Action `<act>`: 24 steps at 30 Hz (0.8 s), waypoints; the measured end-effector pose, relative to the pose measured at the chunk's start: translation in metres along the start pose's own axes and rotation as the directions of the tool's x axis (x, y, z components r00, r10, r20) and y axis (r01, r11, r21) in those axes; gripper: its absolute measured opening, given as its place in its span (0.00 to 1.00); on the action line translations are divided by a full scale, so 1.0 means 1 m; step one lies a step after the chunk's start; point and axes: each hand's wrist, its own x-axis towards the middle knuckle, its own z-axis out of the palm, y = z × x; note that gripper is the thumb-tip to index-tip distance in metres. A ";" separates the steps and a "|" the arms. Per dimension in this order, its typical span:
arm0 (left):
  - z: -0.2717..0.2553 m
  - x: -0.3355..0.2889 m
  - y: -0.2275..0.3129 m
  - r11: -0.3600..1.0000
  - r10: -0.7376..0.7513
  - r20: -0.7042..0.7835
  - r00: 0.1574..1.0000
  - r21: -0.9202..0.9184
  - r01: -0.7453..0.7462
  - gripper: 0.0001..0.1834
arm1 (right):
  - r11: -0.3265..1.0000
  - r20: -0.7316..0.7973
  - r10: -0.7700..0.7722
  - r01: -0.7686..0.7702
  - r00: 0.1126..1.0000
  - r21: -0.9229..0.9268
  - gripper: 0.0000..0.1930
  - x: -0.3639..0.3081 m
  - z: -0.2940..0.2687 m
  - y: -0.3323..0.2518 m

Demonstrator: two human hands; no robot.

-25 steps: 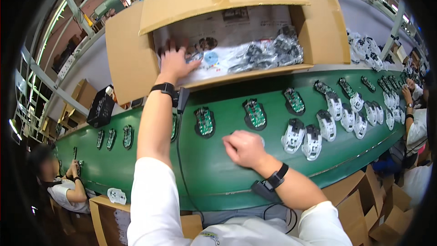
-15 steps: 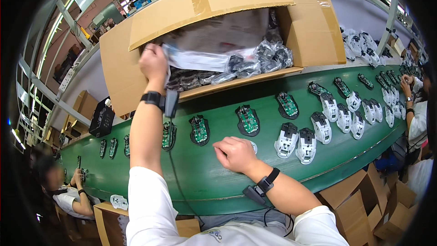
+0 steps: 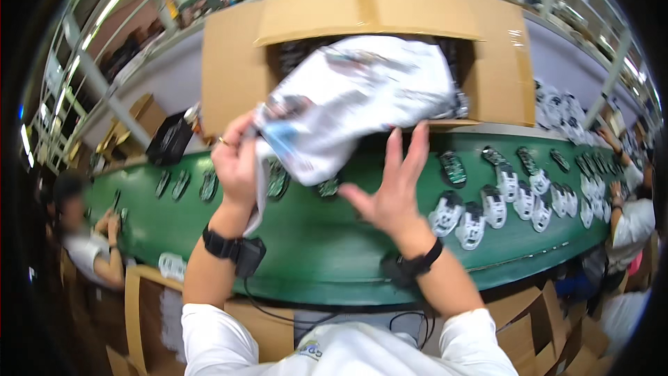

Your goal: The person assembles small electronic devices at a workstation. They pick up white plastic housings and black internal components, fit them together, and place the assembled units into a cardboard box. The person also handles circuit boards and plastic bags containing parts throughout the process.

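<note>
My left hand [image 3: 236, 163] grips one corner of a large white printed sheet [image 3: 376, 80], blurred by motion; whether it is paper or plastic I cannot tell. The sheet hangs in front of a big cardboard box [image 3: 233, 76] and covers most of its opening. My right hand [image 3: 393, 198] is raised just below the sheet's lower right edge, fingers spread, holding nothing. Beneath the hands runs a green conveyor belt [image 3: 334, 251]. Mouse bases with green circuit boards [image 3: 453, 168] lie along it, some partly hidden by the sheet and my hands.
White mouse shells [image 3: 471, 226] stand in rows on the right of the belt. A black bin [image 3: 170, 139] is at the far left. Co-workers sit at both ends, a person's hand [image 3: 108, 223] at the left. Open cardboard boxes [image 3: 536, 320] stand at lower right.
My left hand has pulled the sheet up and out of the box toward me. My right hand has lifted off the belt and spread its fingers. The view has shifted.
</note>
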 end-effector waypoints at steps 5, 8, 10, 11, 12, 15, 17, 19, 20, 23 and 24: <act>-0.074 -0.082 0.145 0.814 0.198 0.457 0.867 0.416 -0.405 0.32 | 0.845 0.252 -0.175 0.014 0.952 0.534 0.34 0.089 0.010 -0.054; -0.086 -0.103 0.201 0.682 0.293 0.210 0.933 0.638 -0.358 0.47 | 0.032 0.511 -0.273 -0.523 0.815 0.852 0.29 0.063 0.028 -0.159; -0.116 -0.131 0.236 0.605 0.310 0.136 0.941 0.735 -0.306 0.44 | -0.219 0.547 -0.494 -0.706 0.675 0.673 0.30 0.030 0.047 -0.228; -0.142 -0.156 0.266 0.499 0.281 0.117 0.952 0.830 -0.250 0.36 | -0.098 0.560 -0.589 -0.739 0.583 0.667 0.30 0.027 0.044 -0.256; -0.165 -0.191 0.309 0.392 0.251 0.032 0.967 0.910 -0.132 0.36 | -0.097 0.472 -0.676 -0.703 0.566 0.705 0.28 0.011 0.039 -0.287; -0.171 -0.345 0.440 0.118 0.284 -0.375 0.883 0.927 0.356 0.34 | 0.122 0.301 -0.862 -0.412 0.407 0.903 0.21 -0.041 0.036 -0.324; -0.128 -0.469 0.475 0.023 0.327 -0.628 0.707 0.753 0.658 0.33 | 0.160 0.206 -0.925 -0.165 0.319 0.973 0.13 -0.082 0.047 -0.322; -0.065 -0.588 0.441 0.025 0.264 -0.804 0.533 0.558 0.829 0.33 | 0.210 0.212 -0.940 -0.036 0.267 0.977 0.05 -0.128 0.062 -0.314; -0.036 -0.630 0.411 0.018 0.182 -0.852 0.491 0.502 0.865 0.33 | 0.272 0.266 -0.936 -0.006 0.231 0.962 0.03 -0.144 0.067 -0.311; -0.013 -0.700 0.302 0.008 -0.068 -0.883 0.465 0.465 0.885 0.32 | 0.287 0.256 -0.897 0.034 0.361 0.957 0.05 -0.152 0.054 -0.315; -0.040 -0.704 0.268 0.010 -0.138 -0.874 0.467 0.470 0.883 0.31 | 0.340 0.297 -0.876 0.050 0.380 0.939 0.05 -0.151 0.052 -0.312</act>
